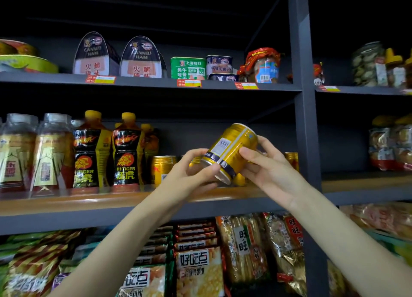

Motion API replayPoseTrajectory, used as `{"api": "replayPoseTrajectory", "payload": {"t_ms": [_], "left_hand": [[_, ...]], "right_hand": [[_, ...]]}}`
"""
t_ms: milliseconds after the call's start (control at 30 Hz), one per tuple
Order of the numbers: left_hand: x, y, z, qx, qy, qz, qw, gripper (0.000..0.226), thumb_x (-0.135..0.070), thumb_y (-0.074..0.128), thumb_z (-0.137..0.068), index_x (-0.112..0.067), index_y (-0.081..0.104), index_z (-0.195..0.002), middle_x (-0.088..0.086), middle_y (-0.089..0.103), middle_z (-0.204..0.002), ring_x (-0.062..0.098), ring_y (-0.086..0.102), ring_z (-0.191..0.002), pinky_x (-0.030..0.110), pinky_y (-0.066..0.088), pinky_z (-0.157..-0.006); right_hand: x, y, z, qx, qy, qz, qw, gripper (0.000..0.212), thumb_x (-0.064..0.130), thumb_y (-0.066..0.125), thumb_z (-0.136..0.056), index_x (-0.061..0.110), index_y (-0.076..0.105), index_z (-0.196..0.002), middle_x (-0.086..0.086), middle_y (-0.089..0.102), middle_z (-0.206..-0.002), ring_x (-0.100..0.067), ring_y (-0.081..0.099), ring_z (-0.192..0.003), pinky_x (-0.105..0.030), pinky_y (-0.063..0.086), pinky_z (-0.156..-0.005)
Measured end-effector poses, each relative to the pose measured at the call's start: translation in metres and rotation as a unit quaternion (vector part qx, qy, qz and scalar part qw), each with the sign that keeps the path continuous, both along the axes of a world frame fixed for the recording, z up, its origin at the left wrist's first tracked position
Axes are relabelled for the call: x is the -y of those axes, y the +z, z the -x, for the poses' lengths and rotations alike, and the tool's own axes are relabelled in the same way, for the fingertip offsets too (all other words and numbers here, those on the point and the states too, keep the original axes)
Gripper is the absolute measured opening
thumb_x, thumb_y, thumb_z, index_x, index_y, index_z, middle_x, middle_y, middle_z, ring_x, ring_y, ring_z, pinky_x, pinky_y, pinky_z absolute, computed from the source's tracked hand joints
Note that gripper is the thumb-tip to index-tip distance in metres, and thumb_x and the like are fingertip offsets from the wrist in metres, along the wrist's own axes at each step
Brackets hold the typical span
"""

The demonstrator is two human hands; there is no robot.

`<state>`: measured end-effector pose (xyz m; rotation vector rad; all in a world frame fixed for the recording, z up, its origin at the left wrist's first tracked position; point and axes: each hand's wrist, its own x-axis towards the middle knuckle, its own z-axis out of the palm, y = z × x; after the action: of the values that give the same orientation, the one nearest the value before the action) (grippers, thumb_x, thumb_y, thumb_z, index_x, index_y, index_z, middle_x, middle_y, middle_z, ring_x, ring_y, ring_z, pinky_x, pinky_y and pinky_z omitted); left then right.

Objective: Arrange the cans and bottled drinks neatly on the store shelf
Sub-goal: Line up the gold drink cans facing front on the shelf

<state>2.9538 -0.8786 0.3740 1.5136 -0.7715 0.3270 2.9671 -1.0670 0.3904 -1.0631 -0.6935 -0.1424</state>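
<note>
The left hand [189, 169] and the right hand [267, 167] both curl their fingers round a gold can [231, 149], holding it tilted in the air just above the front of the middle shelf [111, 202]. Behind it, more gold cans [161, 168] stand on that shelf, next to black-and-yellow bottles [127, 154] and clear-capped bottles [17, 152] further left. The upper shelf carries ham tins [140, 58]; snack bags [198, 272] fill the shelf below.
</note>
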Motion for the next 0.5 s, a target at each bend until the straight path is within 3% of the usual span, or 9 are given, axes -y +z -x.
{"api": "replayPoseTrajectory", "payload": {"t_ms": [67,167,267,333,400,500], "left_hand": [[0.0,-0.002,-0.002,-0.024,-0.022,0.02,0.999,0.054,-0.025,0.072,-0.067,-0.022,0.052,-0.117,0.005,0.072,-0.104,0.022,0.067,-0.1,0.031,0.055,-0.086],[-0.001,-0.005,-0.005,0.101,0.089,-0.015,0.991,0.061,-0.026,0.079,-0.066,-0.027,0.049,-0.118,0.002,0.068,-0.11,0.017,0.065,-0.103,0.028,0.054,-0.084],[-0.003,-0.005,-0.013,0.268,0.233,-0.091,0.93,0.068,-0.011,0.08,-0.07,-0.038,0.043,-0.12,-0.007,0.051,-0.123,0.008,0.052,-0.116,0.027,0.051,-0.09],[-0.003,-0.007,-0.015,0.326,0.264,-0.119,0.9,0.073,-0.004,0.08,-0.069,-0.042,0.041,-0.118,-0.009,0.045,-0.124,0.006,0.046,-0.12,0.027,0.049,-0.094],[-0.002,-0.008,-0.016,0.347,0.271,-0.139,0.887,0.075,-0.003,0.08,-0.068,-0.043,0.039,-0.118,-0.013,0.041,-0.126,0.002,0.043,-0.121,0.021,0.046,-0.095],[-0.006,-0.009,-0.017,0.333,0.239,-0.153,0.899,0.069,-0.016,0.08,-0.07,-0.041,0.039,-0.12,-0.016,0.041,-0.127,-0.003,0.041,-0.122,0.012,0.041,-0.094]], "right_hand": [[0.0,-0.002,0.003,0.011,-0.003,-0.004,1.0,0.059,0.008,0.07,-0.065,0.016,0.053,-0.122,-0.011,0.066,-0.116,-0.025,0.067,-0.105,-0.031,0.058,-0.08],[-0.001,-0.005,0.004,0.004,-0.047,0.001,0.999,0.06,0.01,0.072,-0.065,0.015,0.052,-0.122,-0.008,0.067,-0.116,-0.021,0.067,-0.103,-0.028,0.057,-0.083],[-0.006,-0.007,0.006,-0.025,-0.049,0.039,0.998,0.044,0.014,0.07,-0.073,0.007,0.057,-0.114,-0.012,0.068,-0.114,-0.021,0.068,-0.101,-0.029,0.056,-0.086],[-0.009,-0.007,0.006,-0.032,-0.033,0.036,0.998,0.055,0.02,0.072,-0.067,0.004,0.056,-0.117,-0.013,0.068,-0.114,-0.022,0.068,-0.103,-0.031,0.055,-0.088],[-0.01,-0.007,0.004,-0.034,-0.033,0.027,0.999,0.065,0.022,0.075,-0.062,0.004,0.054,-0.121,-0.013,0.068,-0.114,-0.022,0.068,-0.102,-0.032,0.056,-0.088],[-0.009,-0.01,0.003,-0.038,-0.041,0.018,0.998,0.073,0.023,0.078,-0.057,0.005,0.053,-0.124,-0.013,0.067,-0.115,-0.022,0.069,-0.101,-0.032,0.056,-0.087]]}}
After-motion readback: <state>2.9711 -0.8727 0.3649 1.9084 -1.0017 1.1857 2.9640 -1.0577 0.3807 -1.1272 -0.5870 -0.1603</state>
